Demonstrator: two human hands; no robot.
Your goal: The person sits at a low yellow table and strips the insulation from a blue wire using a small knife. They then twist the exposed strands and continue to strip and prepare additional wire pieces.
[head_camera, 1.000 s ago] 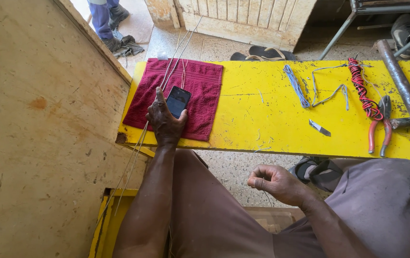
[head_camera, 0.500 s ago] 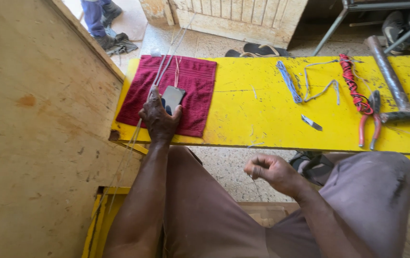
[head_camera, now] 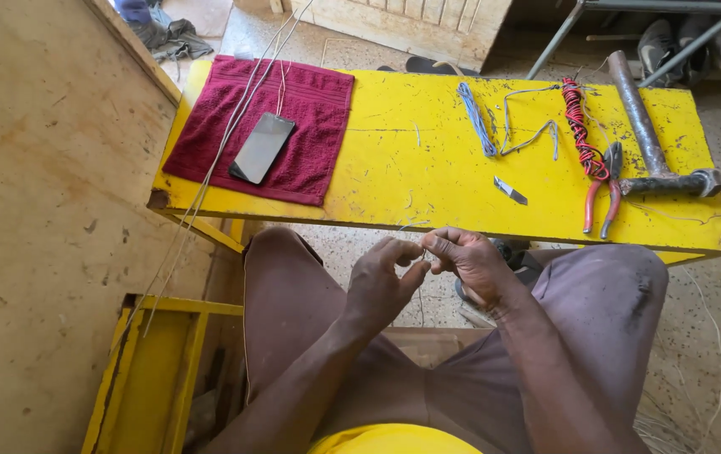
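Head view: looking down at a seated person's lap and a yellow bench [head_camera: 427,181] across the upper half of the frame.
Far left: a tall plywood panel [head_camera: 49,210] fills the left edge; below it, at lower left, sits a yellow frame [head_camera: 146,370].
Upper left: a maroon towel [head_camera: 310,126] lies on the bench with a black phone [head_camera: 262,148] face up on it; 2 pale wires [head_camera: 209,176] run from the top edge across the towel, just beside the phone, and off the bench edge toward the lower left.
Centre, left hand [head_camera: 381,286]: fingers curled nearly closed, thumb and forefinger pinched on a thin wire [head_camera: 422,252] just below the bench's front edge.
Centre, right hand [head_camera: 470,265]: also nearly closed, its fingertips touching the left hand's and pinching the same wire.
Wire location: between both hands above the lap; a fine strand hangs down from the pinch.
Upper centre: a blue wire bundle [head_camera: 476,118] and a loose grey wire [head_camera: 528,134]; a small blade [head_camera: 511,191] lies near the front edge.
Upper right: a red wire coil [head_camera: 577,126], red-handled pliers [head_camera: 602,193] and a hammer [head_camera: 646,139].
Risk: my guess is the strand could slip or snap, being so thin and held only by fingertips; the trailing wires could snag and drag the phone off.
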